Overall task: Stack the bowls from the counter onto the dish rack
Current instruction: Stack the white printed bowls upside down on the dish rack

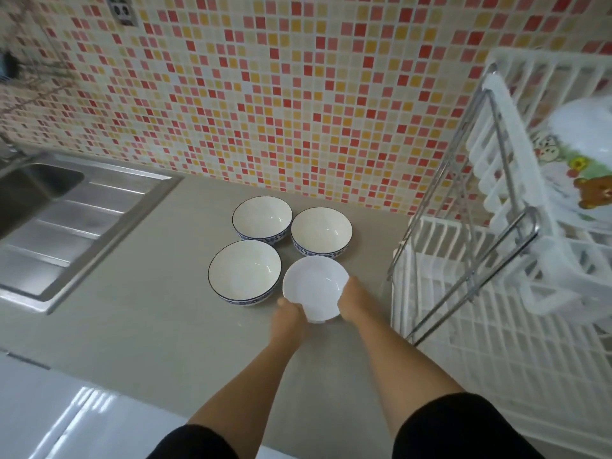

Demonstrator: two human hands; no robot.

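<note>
Both forearms, in dark short sleeves, extend forward over the grey counter (139, 319). Left hand (287, 318) grips the near-left rim of a plain white bowl (314, 286), thumb on the rim; right hand (351, 298) clasps the right side of the same bowl. Whether this bowl touches the counter or is raised off it cannot be determined. Three blue-patterned bowls sit upright on the counter just beside it: one at left (244, 271), one at rear left (262, 218), one at rear right (321, 230). White two-tier dish rack (480, 313) with a metal frame stands at right; its upper tier holds a cartoon-printed plate (586, 173). Stainless sink (49, 207) lies at left. Mosaic-tiled wall (281, 94) rises behind.
</note>
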